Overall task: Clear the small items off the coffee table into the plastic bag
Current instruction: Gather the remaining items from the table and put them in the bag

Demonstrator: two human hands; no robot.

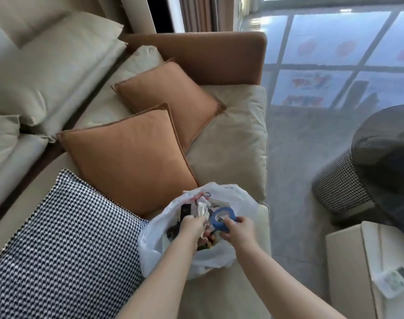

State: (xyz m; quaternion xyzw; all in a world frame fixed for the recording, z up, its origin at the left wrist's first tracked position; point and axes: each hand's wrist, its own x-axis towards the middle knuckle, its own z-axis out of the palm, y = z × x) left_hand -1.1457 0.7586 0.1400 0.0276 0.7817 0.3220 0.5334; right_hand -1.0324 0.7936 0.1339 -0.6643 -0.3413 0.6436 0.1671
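A white plastic bag (240, 201) stands open on the cream sofa seat, low in the middle of the view. Inside it lie a black remote-like item (185, 210) and several small colourful things. My left hand (193, 227) reaches into the bag's mouth, closed on a bundle of white items (203, 211). My right hand (239, 231) grips a blue roll of tape (220, 218) just over the bag's opening. The coffee table (348, 256) shows only as a pale corner at the lower right.
Two orange cushions (132, 162) and a black-and-white houndstooth cushion (65, 240) lie on the sofa left of the bag. A white remote (395, 280) rests on the table corner. A houndstooth pouf (339, 187) and a dark fan-like object (387, 157) stand at the right.
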